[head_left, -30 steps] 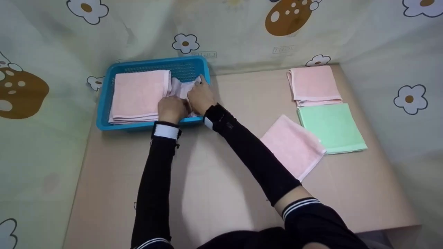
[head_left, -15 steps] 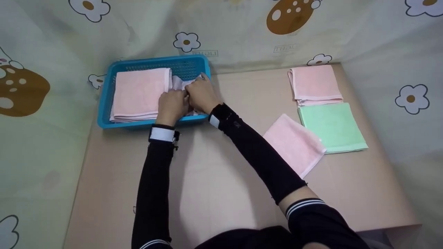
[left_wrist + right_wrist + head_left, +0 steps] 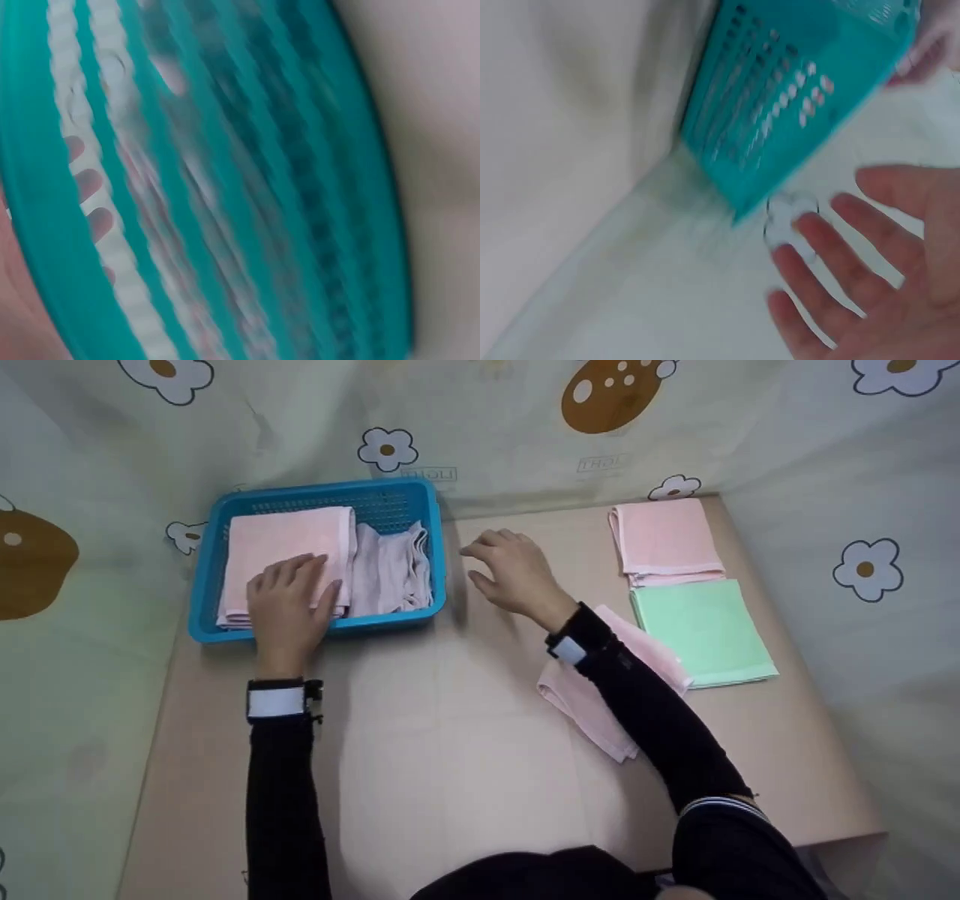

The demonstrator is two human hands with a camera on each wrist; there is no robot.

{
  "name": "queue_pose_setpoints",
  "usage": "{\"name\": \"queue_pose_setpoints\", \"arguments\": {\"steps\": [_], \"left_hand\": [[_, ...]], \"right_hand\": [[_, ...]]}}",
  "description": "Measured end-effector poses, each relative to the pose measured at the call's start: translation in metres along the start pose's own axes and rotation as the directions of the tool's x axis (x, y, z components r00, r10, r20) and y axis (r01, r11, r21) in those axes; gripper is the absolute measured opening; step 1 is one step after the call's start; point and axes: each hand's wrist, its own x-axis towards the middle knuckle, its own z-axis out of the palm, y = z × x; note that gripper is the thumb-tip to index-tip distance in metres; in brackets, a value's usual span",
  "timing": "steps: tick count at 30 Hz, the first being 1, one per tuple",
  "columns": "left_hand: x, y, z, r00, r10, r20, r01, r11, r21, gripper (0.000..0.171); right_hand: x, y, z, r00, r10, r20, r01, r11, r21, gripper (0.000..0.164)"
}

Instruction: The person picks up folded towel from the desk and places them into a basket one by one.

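In the head view a blue plastic basket [image 3: 315, 634] holds a stack of folded pink towels [image 3: 289, 536] on its left and a bunched pale lilac cloth [image 3: 379, 574] on its right. Over the front of the pink stack is my left hand [image 3: 285, 604], fingers loosely spread; whether it touches the towels I cannot tell. My right hand [image 3: 517, 574] hovers to the right of the basket, holding nothing. The right wrist view shows its fingers [image 3: 840, 255] spread apart near the basket's corner. Basket wall [image 3: 225, 187] fills the blurred left wrist view.
Under my right forearm lies a loose pink towel [image 3: 577, 697], partly covered. A folded green cloth [image 3: 705, 630] and a folded pink towel [image 3: 667, 540] sit at the table's right. Patterned curtain [image 3: 487, 435] hangs behind and beside the table [image 3: 450, 772].
Both hands have left the lilac cloth: the left moved left over the pink stack, the right moved out of the basket to the right. The loose pink towel looks shifted and rumpled.
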Motion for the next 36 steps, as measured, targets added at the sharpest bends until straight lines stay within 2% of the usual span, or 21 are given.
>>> {"name": "queue_pose_setpoints", "arguments": {"steps": [3, 5, 9, 11, 13, 15, 18, 21, 25, 29, 32, 36], "left_hand": [[-0.008, -0.030, -0.014, 0.994, -0.112, -0.006, 0.112, 0.993, 0.033, 0.055], [-0.013, -0.047, -0.021, 0.981, -0.194, -0.016, 0.195, 0.979, 0.058, 0.059], [-0.020, -0.071, -0.031, 0.932, -0.362, -0.013, 0.362, 0.930, 0.059, 0.065], [-0.020, -0.078, -0.032, 0.903, -0.428, 0.016, 0.428, 0.903, 0.031, 0.067], [-0.019, -0.082, -0.033, 0.883, -0.467, 0.044, 0.467, 0.884, 0.007, 0.069], [-0.019, -0.083, -0.035, 0.870, -0.489, 0.061, 0.490, 0.871, -0.018, 0.069], [-0.019, -0.083, -0.036, 0.864, -0.499, 0.069, 0.502, 0.864, -0.044, 0.069], [-0.018, -0.081, -0.036, 0.863, -0.498, 0.087, 0.503, 0.863, -0.050, 0.070], [-0.017, -0.080, -0.037, 0.862, -0.494, 0.114, 0.501, 0.864, -0.040, 0.071], [-0.016, -0.081, -0.036, 0.872, -0.478, 0.105, 0.486, 0.871, -0.068, 0.071], [-0.016, -0.082, -0.035, 0.875, -0.473, 0.102, 0.481, 0.873, -0.077, 0.070], [-0.017, -0.081, -0.035, 0.863, -0.490, 0.126, 0.499, 0.864, -0.061, 0.071]], "right_hand": [[-0.034, 0.029, -0.013, 0.999, 0.045, 0.029, -0.045, 0.999, -0.011, 0.039], [-0.059, 0.050, -0.019, 0.995, 0.087, 0.045, -0.086, 0.996, -0.016, 0.041], [-0.112, 0.093, -0.022, 0.981, 0.167, 0.095, -0.168, 0.986, 0.001, 0.047], [-0.135, 0.111, -0.020, 0.972, 0.184, 0.147, -0.189, 0.982, 0.019, 0.051], [-0.153, 0.125, -0.015, 0.958, 0.189, 0.216, -0.204, 0.978, 0.050, 0.055], [-0.165, 0.135, -0.008, 0.945, 0.184, 0.272, -0.217, 0.971, 0.099, 0.058], [-0.174, 0.142, -0.001, 0.933, 0.178, 0.313, -0.237, 0.958, 0.162, 0.060], [-0.176, 0.144, 0.001, 0.931, 0.183, 0.314, -0.249, 0.951, 0.183, 0.060], [-0.177, 0.143, 0.000, 0.939, 0.180, 0.292, -0.238, 0.955, 0.178, 0.060], [-0.174, 0.142, 0.000, 0.952, 0.151, 0.265, -0.200, 0.965, 0.170, 0.060], [-0.171, 0.139, 0.000, 0.953, 0.132, 0.271, -0.182, 0.969, 0.169, 0.060], [-0.166, 0.135, 0.001, 0.947, 0.132, 0.293, -0.192, 0.964, 0.186, 0.059]]}}
